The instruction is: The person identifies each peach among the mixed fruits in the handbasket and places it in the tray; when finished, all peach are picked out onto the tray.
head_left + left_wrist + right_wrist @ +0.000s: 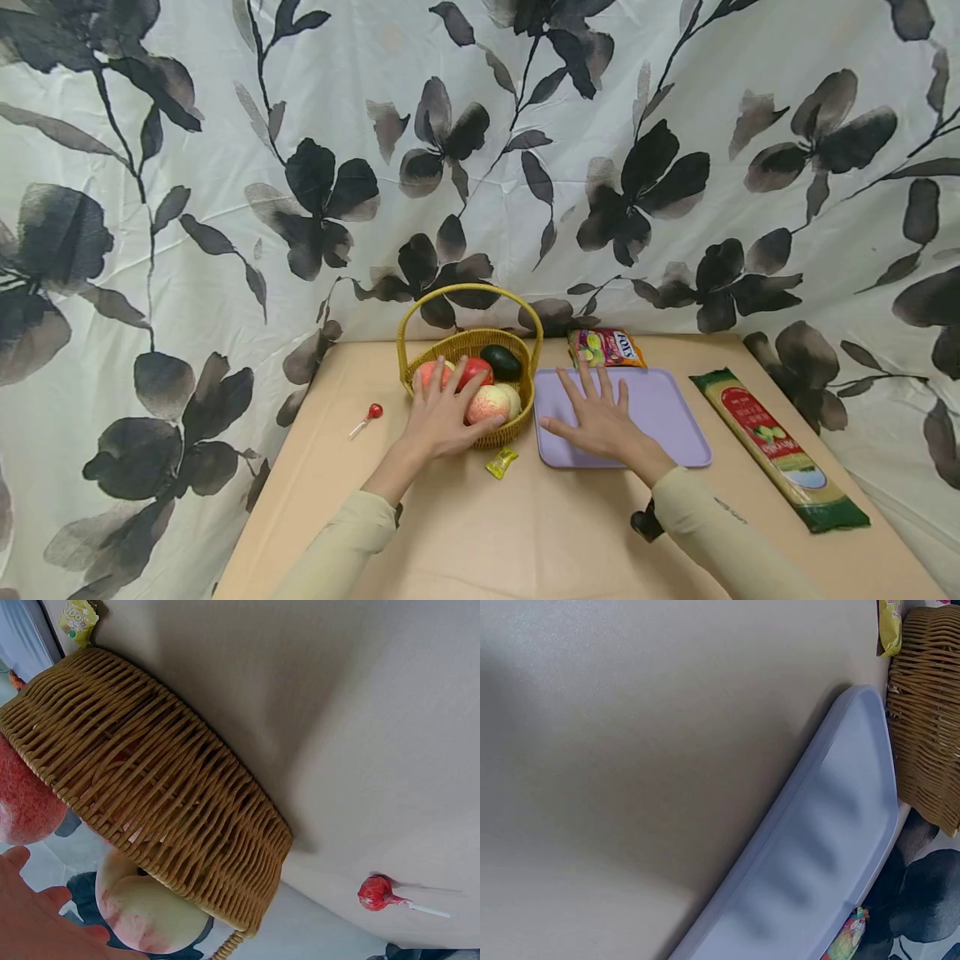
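My left hand [442,417], fingers spread, hovers over the front left of a yellow-brown wicker basket [180,795]. Inside the basket lie a peach [487,406], a red fruit [477,371], a dark avocado-like fruit [501,362] and more pale pink fruit, partly hidden by the hand. In the left wrist view, the fingertips show beside a peach [150,911] at the rim. My right hand [600,423] is spread above a lilac tray [678,429], holding nothing. The right wrist view shows finger shadows on the tray, with the hand itself out of frame.
A red lollipop [375,411] lies left of the basket, and a yellow wrapped candy [501,462] in front of it. Behind the tray is a FOX'S candy bag [606,348]. A long green-and-gold packet [780,450] lies right. Floral cloth [525,208] hangs behind the table.
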Demonstrator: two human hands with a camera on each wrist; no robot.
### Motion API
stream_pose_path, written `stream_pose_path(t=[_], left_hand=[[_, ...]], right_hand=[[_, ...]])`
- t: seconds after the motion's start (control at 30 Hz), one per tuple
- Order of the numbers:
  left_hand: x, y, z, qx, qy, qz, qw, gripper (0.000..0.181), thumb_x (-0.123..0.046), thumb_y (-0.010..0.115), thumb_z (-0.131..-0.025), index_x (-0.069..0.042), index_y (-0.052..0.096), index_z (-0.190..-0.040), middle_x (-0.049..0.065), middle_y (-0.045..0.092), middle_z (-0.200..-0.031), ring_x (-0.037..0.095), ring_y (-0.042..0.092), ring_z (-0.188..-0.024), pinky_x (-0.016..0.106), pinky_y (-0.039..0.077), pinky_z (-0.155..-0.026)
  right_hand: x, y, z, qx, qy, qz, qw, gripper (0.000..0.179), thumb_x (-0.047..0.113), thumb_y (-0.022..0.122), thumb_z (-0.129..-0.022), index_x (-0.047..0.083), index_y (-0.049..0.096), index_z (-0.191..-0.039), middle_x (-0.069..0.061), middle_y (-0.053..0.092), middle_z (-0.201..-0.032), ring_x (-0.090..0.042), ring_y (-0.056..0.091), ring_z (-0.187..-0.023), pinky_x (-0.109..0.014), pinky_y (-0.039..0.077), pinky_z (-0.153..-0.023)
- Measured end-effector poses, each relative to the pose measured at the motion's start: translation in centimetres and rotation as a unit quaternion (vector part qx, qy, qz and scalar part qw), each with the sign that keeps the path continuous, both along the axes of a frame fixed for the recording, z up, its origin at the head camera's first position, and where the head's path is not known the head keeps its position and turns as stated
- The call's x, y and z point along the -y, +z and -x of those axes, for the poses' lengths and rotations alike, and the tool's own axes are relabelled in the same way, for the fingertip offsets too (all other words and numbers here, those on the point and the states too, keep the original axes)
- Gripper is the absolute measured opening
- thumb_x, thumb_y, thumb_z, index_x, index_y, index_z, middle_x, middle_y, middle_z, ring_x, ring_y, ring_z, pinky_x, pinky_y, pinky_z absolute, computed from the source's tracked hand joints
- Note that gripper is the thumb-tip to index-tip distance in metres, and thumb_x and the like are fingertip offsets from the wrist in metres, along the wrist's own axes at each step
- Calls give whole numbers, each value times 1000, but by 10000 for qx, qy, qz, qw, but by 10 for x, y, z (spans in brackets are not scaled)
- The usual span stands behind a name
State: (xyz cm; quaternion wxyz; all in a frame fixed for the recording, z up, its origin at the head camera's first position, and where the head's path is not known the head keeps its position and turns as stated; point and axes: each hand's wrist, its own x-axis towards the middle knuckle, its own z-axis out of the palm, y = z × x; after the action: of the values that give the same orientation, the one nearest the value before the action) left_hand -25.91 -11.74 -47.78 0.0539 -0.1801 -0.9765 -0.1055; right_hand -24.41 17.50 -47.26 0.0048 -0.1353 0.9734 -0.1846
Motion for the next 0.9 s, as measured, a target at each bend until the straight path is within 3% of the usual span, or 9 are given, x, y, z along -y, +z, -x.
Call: stream_pose_path(t=[0.23,0.37,0.47,0.6,0.73,0.9], left_hand=[[0,0,1,-104,34,91,9999,89,-88,39,-89,-38,31,-163,4,16,-176,41,-1,-163,71,3,-125],[3,2,-1,-175,38,-75,9998,91,-87,43,-89,-36,32,-163,5,12,-176,43,0,-162,71,2,-125],[10,6,-7,-253,120,-306,9991,94,-86,51,-87,-35,29,-164,7,5,-177,44,-3,-162,71,0,-124],[32,9,-15,-342,469,-799,9951,102,-82,62,-83,-35,24,-165,10,-4,-176,44,-7,-161,73,0,-123],[60,2,-19,-103,859,-1733,9811,111,-74,76,-78,-32,21,-165,13,-9,-175,46,-5,-160,78,14,-119],[85,-16,-19,597,1072,-2650,9564,118,-63,87,-74,-25,21,-165,19,-1,-172,51,19,-156,82,34,-105]], right_hand=[[1,-1,1,-5,22,45,10000,98,71,58,-94,19,21,-167,-17,-10,-175,-51,-10,-159,-81,-5,-116],[4,1,2,-81,65,87,9999,97,71,58,-93,19,22,-167,-18,-8,-175,-52,-7,-159,-82,-3,-116],[9,5,2,-241,169,163,9994,94,70,59,-94,18,25,-166,-20,-4,-175,-52,-2,-159,-81,5,-117],[17,15,3,-578,376,354,9970,87,64,61,-97,18,32,-164,-21,10,-174,-54,12,-157,-80,22,-115],[33,31,2,-810,716,668,9919,76,51,68,-98,15,41,-159,-23,31,-166,-55,36,-147,-73,44,-104],[59,50,3,-661,1393,751,9852,64,31,75,-97,13,50,-152,-21,51,-150,-39,64,-123,-54,56,-97]])
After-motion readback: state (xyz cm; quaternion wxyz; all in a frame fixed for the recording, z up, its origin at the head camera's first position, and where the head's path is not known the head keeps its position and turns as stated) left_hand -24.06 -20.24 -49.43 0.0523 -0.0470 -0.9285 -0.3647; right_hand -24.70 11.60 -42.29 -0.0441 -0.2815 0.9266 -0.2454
